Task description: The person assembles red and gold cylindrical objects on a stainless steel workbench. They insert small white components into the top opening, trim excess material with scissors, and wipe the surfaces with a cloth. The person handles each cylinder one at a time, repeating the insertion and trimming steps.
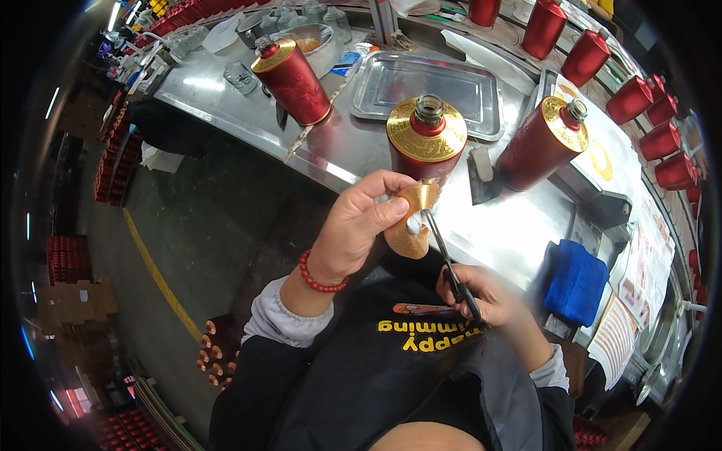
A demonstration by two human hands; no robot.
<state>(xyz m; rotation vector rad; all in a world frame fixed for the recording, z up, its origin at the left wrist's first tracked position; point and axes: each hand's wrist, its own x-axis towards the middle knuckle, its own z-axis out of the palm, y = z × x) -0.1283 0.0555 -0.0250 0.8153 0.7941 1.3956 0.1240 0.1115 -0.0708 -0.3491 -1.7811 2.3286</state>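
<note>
Between the thumb and fingers of my left hand (361, 220) is a curved gold ring-shaped piece (407, 239), with an opening in its middle. My right hand (479, 293) grips black-handled scissors (445, 248), whose blade tips touch the gold piece at that opening. Just beyond my left hand stands a red glass bottle with an embossed gold shoulder (424, 135) and an uncapped neck. A similar red bottle (536, 149) leans in view to its right, and another (293, 82) is at the back left. A black block with a pale top (482, 169) lies between the two nearer bottles.
A metal tray (428, 84) lies behind the bottles on the steel table (344, 149). A folded blue cloth (576, 283) is at the right, near sheets bearing gold strips (613, 341). A clear glass jar (240, 78) stands at the back left. More red bottles (586, 56) line the far right.
</note>
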